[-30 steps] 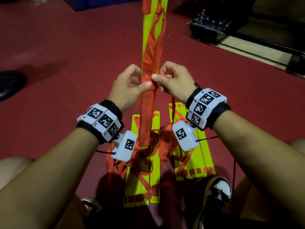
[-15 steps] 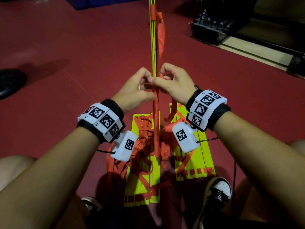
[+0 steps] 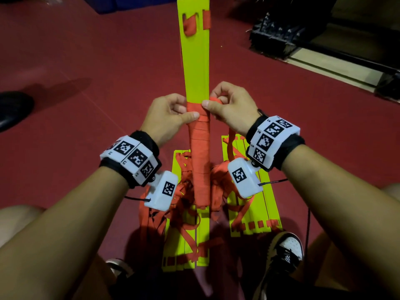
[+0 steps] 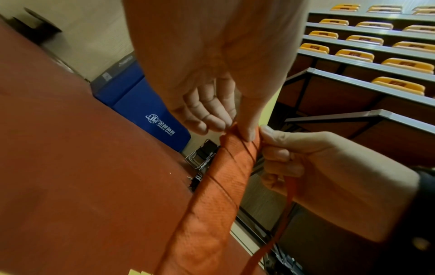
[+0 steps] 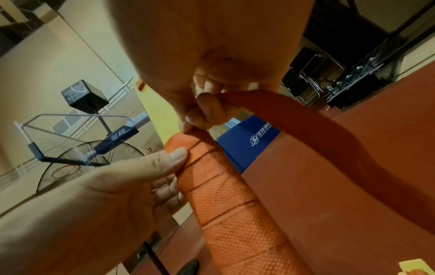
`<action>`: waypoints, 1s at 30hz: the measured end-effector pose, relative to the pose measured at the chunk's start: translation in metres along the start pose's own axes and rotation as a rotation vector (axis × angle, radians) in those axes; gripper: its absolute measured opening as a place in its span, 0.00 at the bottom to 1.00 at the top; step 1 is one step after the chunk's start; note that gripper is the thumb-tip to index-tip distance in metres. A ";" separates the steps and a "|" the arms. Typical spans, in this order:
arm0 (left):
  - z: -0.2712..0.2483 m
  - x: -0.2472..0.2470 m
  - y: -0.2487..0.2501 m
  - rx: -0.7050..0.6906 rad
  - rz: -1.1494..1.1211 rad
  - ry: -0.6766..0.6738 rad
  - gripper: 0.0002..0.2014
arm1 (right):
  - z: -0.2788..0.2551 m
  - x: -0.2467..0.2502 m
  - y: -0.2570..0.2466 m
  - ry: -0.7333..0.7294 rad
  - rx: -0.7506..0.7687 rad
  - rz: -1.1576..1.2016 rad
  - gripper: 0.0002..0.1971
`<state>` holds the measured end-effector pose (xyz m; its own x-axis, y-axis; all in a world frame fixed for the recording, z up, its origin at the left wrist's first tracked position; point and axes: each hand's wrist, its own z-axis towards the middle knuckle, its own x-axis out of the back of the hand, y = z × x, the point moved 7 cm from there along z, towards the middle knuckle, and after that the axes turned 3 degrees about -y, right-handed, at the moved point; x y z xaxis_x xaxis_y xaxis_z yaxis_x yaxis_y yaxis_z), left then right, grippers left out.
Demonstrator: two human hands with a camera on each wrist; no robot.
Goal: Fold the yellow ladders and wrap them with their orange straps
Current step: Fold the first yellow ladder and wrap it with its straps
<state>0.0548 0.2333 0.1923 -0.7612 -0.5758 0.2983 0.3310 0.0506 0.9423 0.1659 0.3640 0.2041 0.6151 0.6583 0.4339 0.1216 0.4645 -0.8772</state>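
While the head view looks down between the knees, a folded yellow ladder (image 3: 195, 61) stands upright over the red floor (image 3: 86, 61), its near half bound in coils of orange strap (image 3: 200, 156). The left hand (image 3: 166, 118) clasps the top of the wrapping, thumb across the front. The right hand (image 3: 229, 105) pinches the loose strap end at the ladder's right edge, fingers curled round it. Two more yellow ladders (image 3: 255, 215) lie flat on the floor below, tangled in loose orange straps (image 3: 186, 224). A checkered shoe (image 3: 285, 247) sits near right.

From the left wrist, the left hand (image 4: 212, 104) has its thumb on the topmost coil of the strap (image 4: 226, 178), fingers curled behind it; the right hand (image 4: 317, 167) grasps the free length beside it. Orange seats (image 4: 400, 85) rise far right.

From the right wrist, the right hand (image 5: 207, 104) grips the free strap (image 5: 294, 119) just above the wrapping, and the left hand (image 5: 105, 195) holds the coils. A blue mat (image 5: 249, 141) stands behind.
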 end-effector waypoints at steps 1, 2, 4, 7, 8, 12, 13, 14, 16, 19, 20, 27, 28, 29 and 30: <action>0.000 0.000 0.000 -0.001 0.017 0.005 0.10 | 0.000 0.001 0.001 0.016 -0.010 -0.021 0.13; -0.002 0.000 0.001 -0.004 0.042 0.013 0.12 | 0.000 0.002 0.000 0.025 -0.011 -0.042 0.13; -0.003 -0.001 0.001 -0.003 0.078 0.025 0.12 | -0.001 0.000 -0.004 0.019 -0.008 -0.048 0.16; -0.003 -0.005 0.003 -0.025 0.120 0.018 0.14 | -0.003 -0.005 -0.010 0.004 -0.021 0.001 0.24; -0.004 -0.005 0.005 -0.046 0.139 0.023 0.17 | -0.004 -0.006 -0.011 0.006 -0.025 -0.010 0.26; -0.006 -0.011 0.008 -0.090 0.138 -0.024 0.19 | -0.010 -0.001 -0.015 0.050 -0.004 -0.156 0.27; -0.006 -0.011 0.008 -0.097 0.130 -0.036 0.19 | -0.010 -0.001 -0.015 0.046 0.003 -0.153 0.27; -0.007 -0.011 0.009 -0.106 0.121 -0.049 0.20 | -0.010 -0.002 -0.015 0.035 0.013 -0.136 0.27; -0.006 -0.013 0.011 -0.110 0.102 -0.101 0.21 | -0.008 -0.004 -0.015 0.025 0.020 -0.094 0.27; -0.010 -0.023 0.013 -0.037 -0.051 -0.233 0.16 | -0.008 -0.007 -0.016 0.004 0.022 0.025 0.23; -0.011 -0.026 0.014 -0.023 -0.097 -0.257 0.15 | -0.007 -0.008 -0.017 -0.009 0.029 0.061 0.20; -0.008 -0.015 0.008 -0.053 -0.079 -0.081 0.20 | -0.005 -0.005 -0.025 -0.076 0.065 0.196 0.11; -0.007 -0.011 0.007 -0.058 -0.072 -0.040 0.21 | -0.004 -0.005 -0.025 -0.080 0.071 0.192 0.11; -0.008 -0.008 0.008 -0.052 -0.063 -0.002 0.23 | -0.004 -0.005 -0.024 -0.079 0.074 0.182 0.11; -0.010 -0.005 0.009 -0.037 -0.044 0.026 0.23 | -0.004 -0.006 -0.023 -0.076 0.075 0.173 0.12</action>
<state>0.0672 0.2282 0.1978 -0.7606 -0.5981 0.2526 0.3185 -0.0047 0.9479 0.1624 0.3474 0.2211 0.5608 0.7736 0.2950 -0.0409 0.3817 -0.9234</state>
